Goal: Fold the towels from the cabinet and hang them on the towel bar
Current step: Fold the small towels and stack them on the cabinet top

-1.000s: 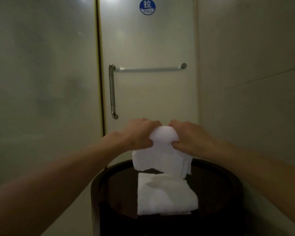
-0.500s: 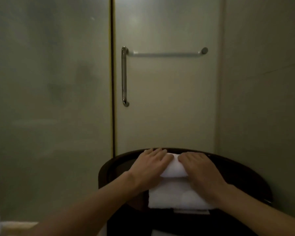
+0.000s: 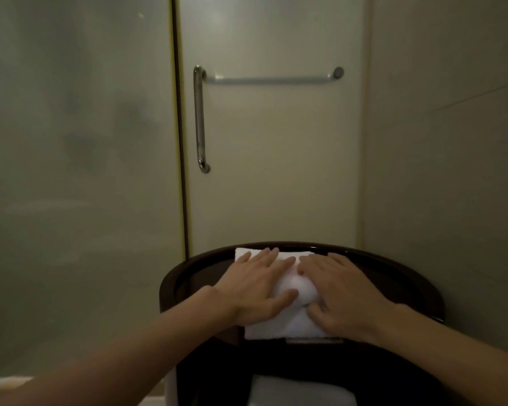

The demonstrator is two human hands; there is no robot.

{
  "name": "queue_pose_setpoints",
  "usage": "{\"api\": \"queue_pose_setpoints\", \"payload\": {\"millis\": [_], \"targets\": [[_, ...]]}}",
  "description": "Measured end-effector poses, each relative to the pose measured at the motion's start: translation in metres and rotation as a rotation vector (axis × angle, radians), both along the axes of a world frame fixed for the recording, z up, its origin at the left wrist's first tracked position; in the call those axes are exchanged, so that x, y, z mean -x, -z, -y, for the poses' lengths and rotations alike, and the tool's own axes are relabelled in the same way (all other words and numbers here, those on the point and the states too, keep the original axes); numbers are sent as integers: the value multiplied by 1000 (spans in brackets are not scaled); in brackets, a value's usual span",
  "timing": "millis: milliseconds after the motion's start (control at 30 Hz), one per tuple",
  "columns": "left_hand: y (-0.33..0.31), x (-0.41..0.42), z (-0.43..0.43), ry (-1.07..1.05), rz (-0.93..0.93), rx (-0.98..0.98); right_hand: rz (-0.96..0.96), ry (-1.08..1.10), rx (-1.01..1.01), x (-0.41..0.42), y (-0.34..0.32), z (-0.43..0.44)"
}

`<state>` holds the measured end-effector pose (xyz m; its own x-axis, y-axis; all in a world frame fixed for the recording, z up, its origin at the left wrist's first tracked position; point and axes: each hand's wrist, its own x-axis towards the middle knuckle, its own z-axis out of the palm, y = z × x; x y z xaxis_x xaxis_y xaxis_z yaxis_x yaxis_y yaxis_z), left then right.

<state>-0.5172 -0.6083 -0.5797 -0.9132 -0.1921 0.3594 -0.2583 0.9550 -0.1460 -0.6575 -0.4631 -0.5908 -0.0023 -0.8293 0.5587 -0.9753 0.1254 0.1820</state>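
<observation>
towel: your white folded terry towel [image 3: 288, 326] lies flat on the dark round wooden table [image 3: 408, 276], lower centre of frame. Its far edge reaches the table's back rim and its near edge sits at the front rim.
left hand: your left hand [image 3: 258, 288] is palm down on the towel's left half, fingers straight and slightly spread. It grips nothing, just presses.
right hand: your right hand [image 3: 343, 294] does the same on the right half, fingers straight. The two hands' fingertips nearly meet mid-towel.
step: looks like you're smoothing and flattening the fold.
towel bar: the horizontal silver metal bar [image 3: 270, 80] on the frosted glass door [image 3: 276, 171], upper centre of frame, is bare. Nothing hangs on it.
door handle: the vertical chrome pull [image 3: 199, 118] meets the bar's left end. Don't mistake it for the hanging spot.
done: this towel is folded into a compact rectangle, judging by its layered near edge.
left: lift it, carry it up to the bar and drape it. So hanging hasn't started, and overall you're at an early-to-mid stage at best.
other stock: a white shape [image 3: 299, 391] shows under the table at bottom centre. It could be another towel, but I can't tell.
cabinet: not identifiable in this view, so I can't say how many towels remain.
risk: the fold may spring open once you release pressure, so pinch both layers when you lift.
</observation>
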Motion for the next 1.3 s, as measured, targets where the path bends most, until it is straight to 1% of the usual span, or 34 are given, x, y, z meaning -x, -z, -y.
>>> {"api": "queue_pose_setpoints", "payload": {"millis": [100,167,267,467,667,767,867,967,1033,1100,1200,1300], "targets": [[-3,9,0,-69,91,-86,61,25,-117,5,-1,1],[-1,13,0,-85,136,-88,80,60,-206,8,2,0],[5,14,2,-73,161,-67,132,69,-264,9,8,-3],[18,13,1,-97,130,-26,153,52,-276,8,18,-2],[10,6,-8,-72,127,-12,114,63,-248,1,12,-7],[6,-7,-19,3,89,0,94,44,-195,-8,8,-22],[6,-29,-36,175,0,10,39,8,-157,-19,8,-42],[13,-52,-57,335,-38,2,17,-49,-196,-28,13,-63],[24,-62,-68,374,13,-39,-9,-70,-241,-32,19,-74],[39,-65,-74,377,109,-74,-38,-91,-286,-36,28,-82],[66,-63,-75,330,298,-45,-65,-94,-404,-42,46,-87],[87,-61,-78,276,427,-45,-54,-99,-409,-48,52,-93]]}}
